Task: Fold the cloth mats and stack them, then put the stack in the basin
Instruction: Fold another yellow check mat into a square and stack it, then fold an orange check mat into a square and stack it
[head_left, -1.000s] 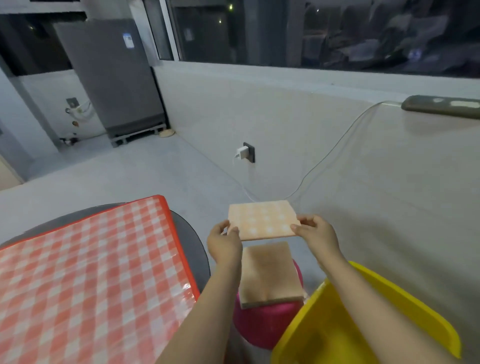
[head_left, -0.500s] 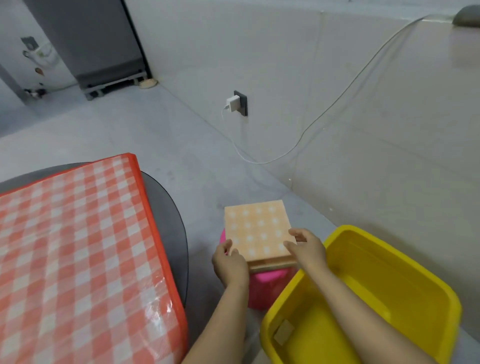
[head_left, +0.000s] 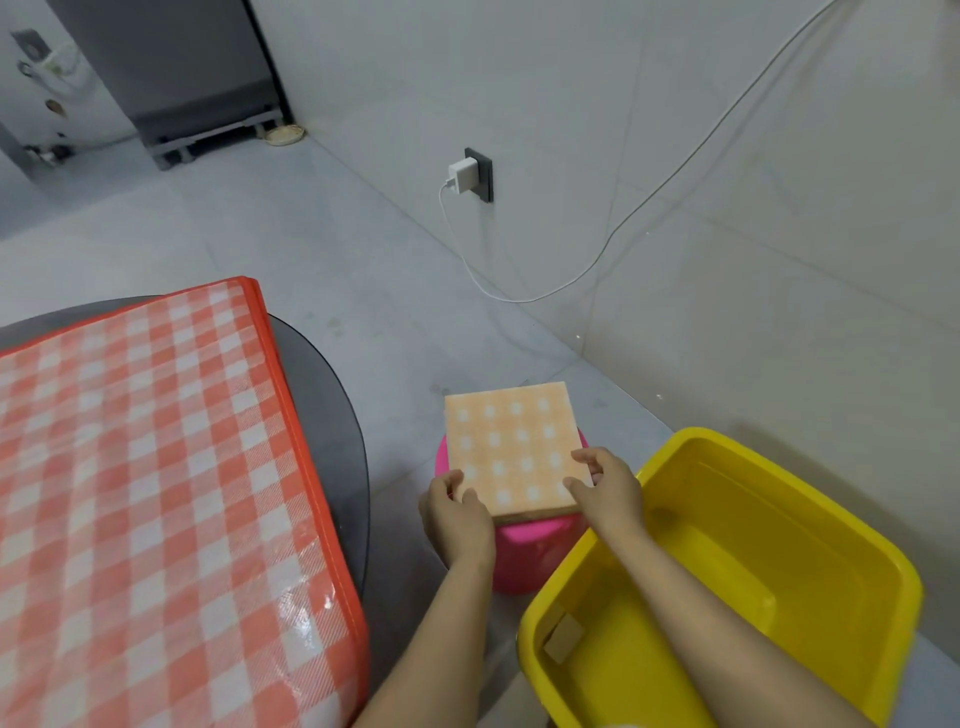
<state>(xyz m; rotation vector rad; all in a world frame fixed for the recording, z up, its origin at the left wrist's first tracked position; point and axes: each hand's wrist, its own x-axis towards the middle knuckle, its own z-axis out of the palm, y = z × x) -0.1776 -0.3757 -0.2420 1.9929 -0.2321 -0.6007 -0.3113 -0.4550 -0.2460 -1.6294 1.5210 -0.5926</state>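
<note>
- Stack of folded orange mats (head_left: 511, 449) with white squares, lying flat on top of a pink stool (head_left: 524, 551).
- Stack a bit wider than the stool top, with its near edge showing thin layers.
- Left hand (head_left: 457, 514) at the near left corner of the stack, thumb on top, fingers curled round the edge, gripping the mats.
- Right hand (head_left: 608, 486) at the near right side of the stack, fingers bent over the top and pinching the edge.
- Both arms reaching forward from the bottom of the view, right arm passing over the yellow basin (head_left: 831, 525).
- Yellow basin on the floor just beside the stool, on the right, with a small tan sticker (head_left: 562, 635) on its inside wall.
- Mats not in the basin yet.
- Table (head_left: 322, 374) on the left, dark and round, covered by a red and white checked cloth (head_left: 156, 493) with an orange border.
- White charger (head_left: 462, 176) plugged into a dark socket (head_left: 483, 174) low on the wall, with a white cable (head_left: 597, 260) drooping down and then running up to the right.
- Gray floor (head_left: 363, 270) all around, and a big gray box on a low stand (head_left: 171, 67) far back at the top left.
</note>
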